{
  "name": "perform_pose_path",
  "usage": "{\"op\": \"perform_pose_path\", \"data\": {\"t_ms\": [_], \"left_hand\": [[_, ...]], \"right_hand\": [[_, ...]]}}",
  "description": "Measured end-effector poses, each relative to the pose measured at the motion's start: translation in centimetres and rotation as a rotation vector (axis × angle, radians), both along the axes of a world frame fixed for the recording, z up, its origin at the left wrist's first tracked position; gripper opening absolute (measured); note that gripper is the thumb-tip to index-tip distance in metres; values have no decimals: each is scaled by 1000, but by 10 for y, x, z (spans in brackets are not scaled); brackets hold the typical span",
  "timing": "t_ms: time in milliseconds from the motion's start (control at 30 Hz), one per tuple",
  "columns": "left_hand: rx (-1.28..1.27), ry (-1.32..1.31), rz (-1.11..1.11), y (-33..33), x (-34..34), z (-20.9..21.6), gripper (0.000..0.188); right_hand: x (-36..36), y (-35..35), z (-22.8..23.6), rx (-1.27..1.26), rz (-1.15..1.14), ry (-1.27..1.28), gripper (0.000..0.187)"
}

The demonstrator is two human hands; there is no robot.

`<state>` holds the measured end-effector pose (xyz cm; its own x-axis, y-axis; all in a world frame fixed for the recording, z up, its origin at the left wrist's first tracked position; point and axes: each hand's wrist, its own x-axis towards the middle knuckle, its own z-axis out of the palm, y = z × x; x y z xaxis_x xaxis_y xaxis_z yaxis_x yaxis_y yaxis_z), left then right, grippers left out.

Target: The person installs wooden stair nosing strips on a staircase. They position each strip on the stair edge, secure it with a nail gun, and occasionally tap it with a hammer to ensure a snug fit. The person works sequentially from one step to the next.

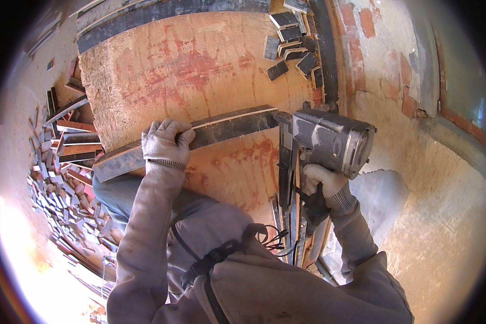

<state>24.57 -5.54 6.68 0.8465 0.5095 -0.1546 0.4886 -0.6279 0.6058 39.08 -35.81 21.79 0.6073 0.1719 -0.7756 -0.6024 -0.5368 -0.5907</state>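
My gloved left hand [167, 143] is closed over a dark-faced wooden strip [232, 127], fingers across its top edge. The strip runs across a plywood board [194, 65] with red stains, from the lower left to the upper right. My gloved right hand [326, 186] is wrapped round the handle of a black nail gun [329, 137]. The nose of the nail gun is at the strip's right end; whether it touches cannot be made out. The gun's long magazine [285, 167] points down toward my body.
Small dark-faced wood blocks [289, 35] lie at the board's far right corner. Another dark strip [173, 13] lines the far edge. A plastered wall with bare brick [383, 81] stands close on the right. Many wood offcuts [70, 189] cover the floor at left.
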Motion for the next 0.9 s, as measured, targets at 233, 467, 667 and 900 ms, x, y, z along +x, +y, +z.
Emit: {"op": "perform_pose_path", "data": {"t_ms": [233, 467, 667, 900], "left_hand": [[-53, 11, 13, 1, -1, -1, 10], [-30, -28, 6, 1, -1, 2, 10], [-46, -7, -2, 2, -2, 0, 10], [-26, 0, 4, 2, -2, 1, 11]], "right_hand": [[-7, 10, 7, -36, 172, 44, 25], [-21, 28, -9, 44, 167, 168, 30], [-26, 35, 2, -24, 208, 147, 28], [-38, 68, 1, 39, 277, 150, 22]]}}
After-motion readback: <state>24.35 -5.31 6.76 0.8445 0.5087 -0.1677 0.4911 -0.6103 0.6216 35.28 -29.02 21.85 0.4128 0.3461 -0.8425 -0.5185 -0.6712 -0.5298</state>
